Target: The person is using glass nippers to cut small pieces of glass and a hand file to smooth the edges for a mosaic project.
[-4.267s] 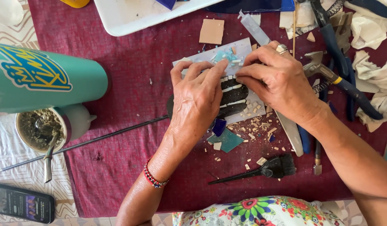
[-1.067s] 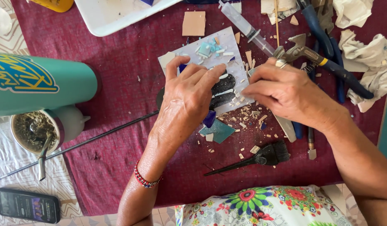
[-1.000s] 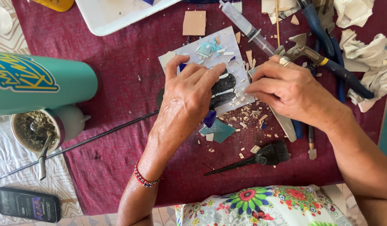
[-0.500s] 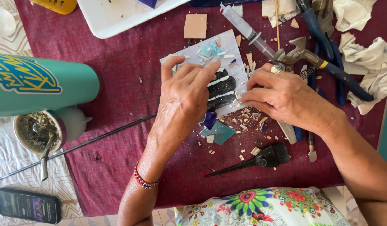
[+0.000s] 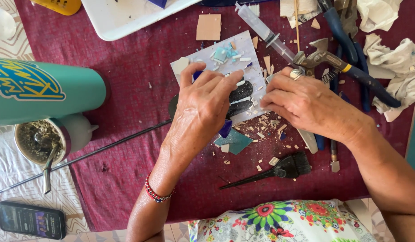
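A pale square tile [image 5: 216, 54] lies on the dark red cloth [image 5: 126, 67] with small light-blue chips and a black mosaic shape [image 5: 241, 96] on it. My left hand [image 5: 203, 107] rests flat on the tile's left part, fingertips touching the black pieces. My right hand [image 5: 301, 103] comes in from the right, fingers pinched together at the tile's right edge by the black shape. Whether a chip sits between those fingers is hidden. Blue and teal shards [image 5: 234, 140] lie just below the tile.
A teal flask [image 5: 46, 89] lies on its side at left above a cup of herb with a metal straw [image 5: 37, 141]. A syringe [image 5: 261, 29], pliers [image 5: 337, 60], a black brush [image 5: 279, 170], crumpled paper [image 5: 395, 67], a white tray [image 5: 126, 15] and a phone [image 5: 30, 219] surround the tile.
My right hand has slid down from the tile's upper right to its right edge. The left hand has stayed on the black pieces, fingers shifting slightly.
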